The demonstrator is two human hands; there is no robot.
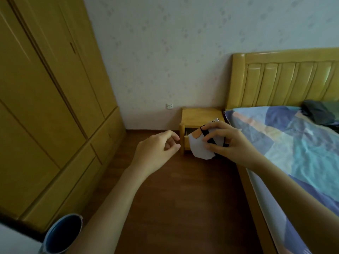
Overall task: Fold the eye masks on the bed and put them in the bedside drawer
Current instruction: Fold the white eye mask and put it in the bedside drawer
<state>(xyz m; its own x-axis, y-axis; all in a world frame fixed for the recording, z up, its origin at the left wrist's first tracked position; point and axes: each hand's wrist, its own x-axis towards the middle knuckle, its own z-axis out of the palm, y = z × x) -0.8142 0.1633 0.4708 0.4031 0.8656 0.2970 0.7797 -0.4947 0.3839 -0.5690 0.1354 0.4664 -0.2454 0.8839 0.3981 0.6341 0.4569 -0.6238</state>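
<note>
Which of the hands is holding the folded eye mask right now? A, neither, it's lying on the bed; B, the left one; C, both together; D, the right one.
D: the right hand grips the folded eye mask in front of the bedside drawer, while the left hand hangs beside it with loosely curled fingers, holding nothing.

Right hand (pixel 225 142) grips something, apparently pinched; left hand (pixel 157 149) loosely curled, empty
</note>
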